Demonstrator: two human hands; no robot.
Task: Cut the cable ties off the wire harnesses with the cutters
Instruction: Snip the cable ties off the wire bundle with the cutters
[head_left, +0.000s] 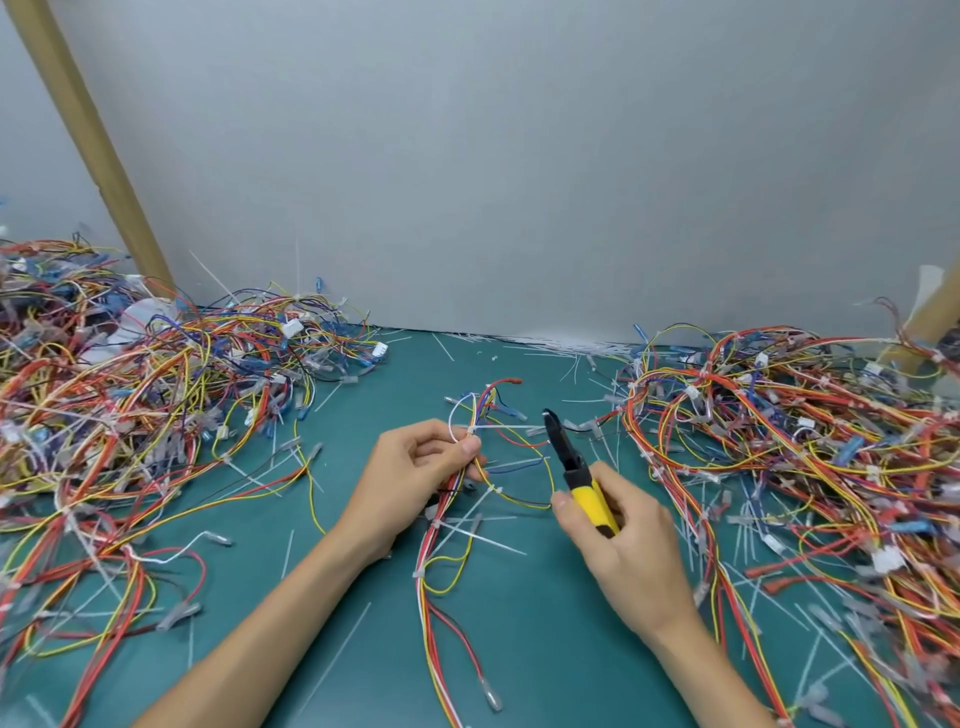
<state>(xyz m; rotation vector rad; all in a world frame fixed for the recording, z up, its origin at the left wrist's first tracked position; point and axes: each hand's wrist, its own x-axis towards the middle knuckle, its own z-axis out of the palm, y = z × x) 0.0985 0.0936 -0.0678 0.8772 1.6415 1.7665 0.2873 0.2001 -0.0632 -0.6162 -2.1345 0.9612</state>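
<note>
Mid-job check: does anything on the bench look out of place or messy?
No damage shows. Cut tie tails litter the green mat, thickest along the back wall, and the left pile and right pile of harnesses sprawl toward the middle. The left hand pinches a harness; the right hand grips the cutters.

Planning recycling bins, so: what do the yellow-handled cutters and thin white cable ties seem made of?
Yellow-handled cutters: dark matte metal blades probably, glossy yellow plastic or rubber grips. Thin white cable ties: translucent, flexible-looking plastic, likely nylon, judging by their thin springy tails.
</note>
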